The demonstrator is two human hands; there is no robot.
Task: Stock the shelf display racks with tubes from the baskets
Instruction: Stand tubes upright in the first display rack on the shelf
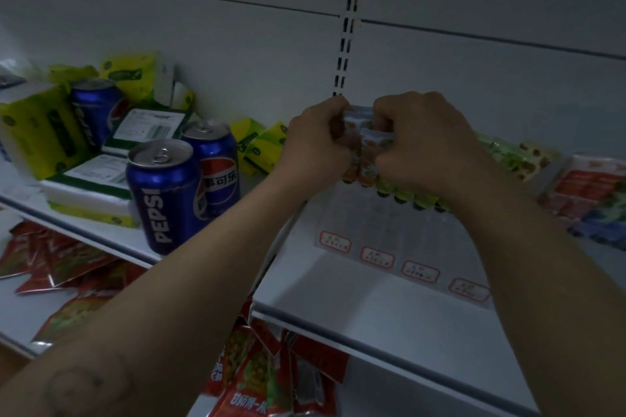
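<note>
A dim shop shelf is seen from above and in front, with two bare forearms reaching towards its back wall. A bundle of tubes [364, 152], printed in orange and white, is gripped between both hands. The fingers of the left hand [315, 142] are curled round its left side and those of the right hand [420, 142] round its right side. The bundle is held over the far left end of a clear plastic display rack [389, 230] that rests on the white shelf [372, 315].

Stocking is judged to be partly done. A row of stocked tubes [501, 152] with green ends is already laid side by side in the rack's lanes, running off to the right. The near part of the lanes is seen bare. The bundle in hand is not yet released, and the leftmost lanes appear to be the ones left to fill. No basket is in view, so how many tubes remain cannot be told.

Four red-bordered price labels [377, 257] are fixed along the rack's near edge. Their writing is too small to be read.

On the shelf to the left, two blue cans are stood. "PEPSI" is read down the side of the near can [162, 193], and Chinese characters beside the round logo on the far can [215, 162]. Yellow-green tissue packs [34, 125] are piled behind them. Red snack packets [50, 257] with Chinese lettering are heaped on the shelf below.
</note>
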